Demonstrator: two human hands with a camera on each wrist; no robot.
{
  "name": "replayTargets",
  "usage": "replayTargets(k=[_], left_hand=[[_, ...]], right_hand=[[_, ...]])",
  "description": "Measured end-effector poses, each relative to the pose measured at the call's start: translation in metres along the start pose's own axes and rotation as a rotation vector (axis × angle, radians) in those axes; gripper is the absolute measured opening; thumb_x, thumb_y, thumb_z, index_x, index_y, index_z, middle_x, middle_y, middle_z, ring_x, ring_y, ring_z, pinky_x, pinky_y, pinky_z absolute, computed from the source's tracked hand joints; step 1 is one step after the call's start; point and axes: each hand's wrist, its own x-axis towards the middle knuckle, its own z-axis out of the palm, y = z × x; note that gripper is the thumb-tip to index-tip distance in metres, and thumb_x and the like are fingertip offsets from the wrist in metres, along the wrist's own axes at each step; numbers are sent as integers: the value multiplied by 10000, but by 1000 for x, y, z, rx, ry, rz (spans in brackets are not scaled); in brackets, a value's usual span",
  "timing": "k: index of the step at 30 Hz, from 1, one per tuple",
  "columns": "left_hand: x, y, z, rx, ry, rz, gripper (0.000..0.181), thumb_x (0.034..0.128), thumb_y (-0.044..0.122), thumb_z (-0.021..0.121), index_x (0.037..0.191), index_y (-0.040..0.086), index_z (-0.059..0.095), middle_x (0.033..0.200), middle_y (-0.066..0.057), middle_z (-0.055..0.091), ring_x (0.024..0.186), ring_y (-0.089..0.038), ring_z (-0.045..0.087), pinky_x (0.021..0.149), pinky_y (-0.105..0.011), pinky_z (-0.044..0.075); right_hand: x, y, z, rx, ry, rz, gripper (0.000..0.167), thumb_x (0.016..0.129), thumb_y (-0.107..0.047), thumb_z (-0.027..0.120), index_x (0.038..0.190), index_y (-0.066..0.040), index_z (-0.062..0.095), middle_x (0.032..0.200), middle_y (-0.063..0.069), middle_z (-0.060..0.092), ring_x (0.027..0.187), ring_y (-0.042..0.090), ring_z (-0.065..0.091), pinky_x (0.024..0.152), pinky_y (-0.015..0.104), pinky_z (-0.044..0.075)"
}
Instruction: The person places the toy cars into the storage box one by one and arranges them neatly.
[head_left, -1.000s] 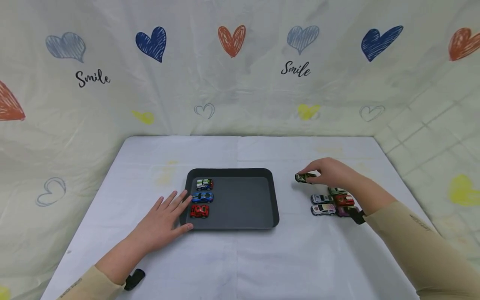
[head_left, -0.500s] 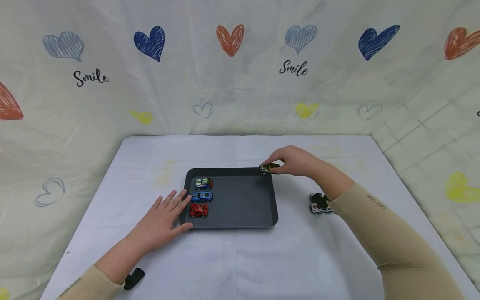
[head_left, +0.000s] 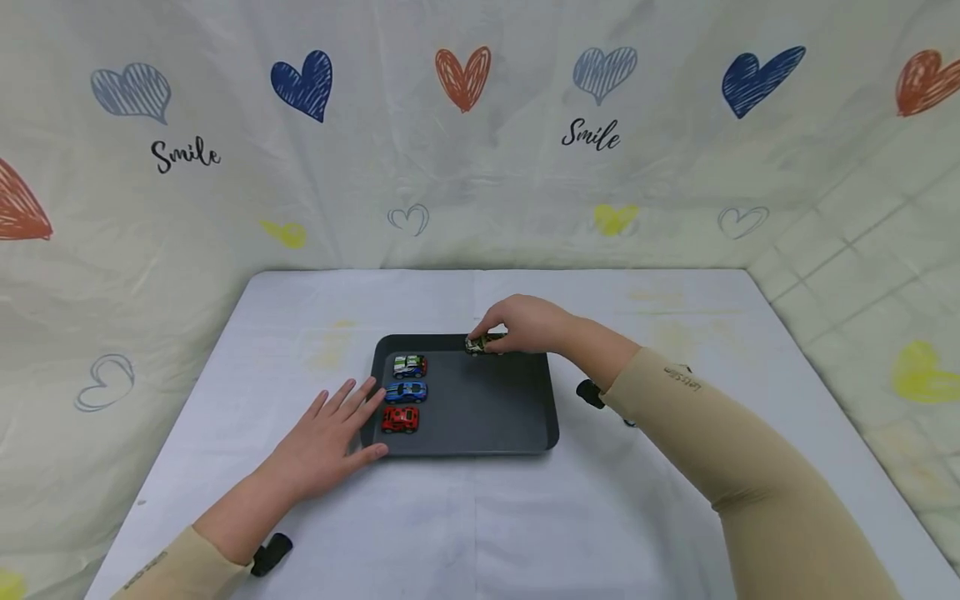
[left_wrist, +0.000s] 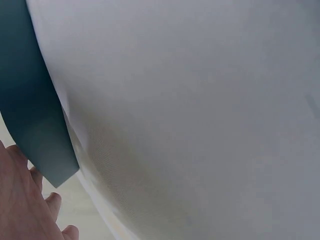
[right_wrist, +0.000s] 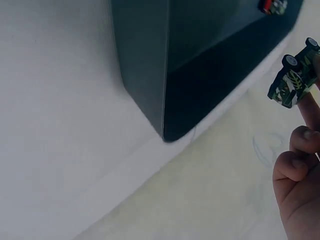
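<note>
A dark grey tray point(head_left: 491, 408) lies on the white-covered table. Near its left side a column of toy cars stands: a green-and-white one point(head_left: 409, 366), a blue one point(head_left: 406, 392) and a red one point(head_left: 401, 419). Spread fingers of my left hand point(head_left: 318, 450) rest at the tray's left edge, close to the blue car. Over the tray's far rim, my right hand point(head_left: 534, 323) pinches a green camouflage toy car point(head_left: 478, 344) between thumb and fingers. In the right wrist view that camouflage car point(right_wrist: 292, 82) is held up above the tray, wheels showing.
More toy cars point(head_left: 629, 423) lie right of the tray, almost wholly hidden by the right sleeve point(head_left: 720, 442). Black wrist devices point(head_left: 272, 554) sit at both cuffs. A pale cloth wall point(head_left: 510, 183) printed with hearts rises behind the table.
My right hand has carried the camouflage car leftward from beside the other cars to over the tray's far rim. The right sleeve now covers the cars there. My left hand stays put.
</note>
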Motion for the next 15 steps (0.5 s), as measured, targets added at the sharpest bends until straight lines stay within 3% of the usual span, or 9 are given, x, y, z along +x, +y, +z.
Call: replayTargets(k=[5, 15], left_hand=[[0, 0, -1, 3, 1, 5, 846, 930, 683, 488, 1585, 192, 276, 1649, -38, 190, 1506, -340, 144, 1178, -601, 129], [3, -1, 1, 27, -16, -4, 849, 931, 687, 482, 1589, 202, 257, 1654, -27, 169, 1509, -334, 135, 1182, -596, 130]], right_hand=[[17, -12, 13, -103, -55, -30, 315, 950, -256, 691, 1265, -257, 707, 1239, -64, 676, 1102, 122, 621, 922, 326, 510], [44, -26, 31, -181, -120, -18, 304, 952, -253, 693, 1255, -237, 712, 1233, -44, 682, 1078, 129, 637, 891, 314, 529]])
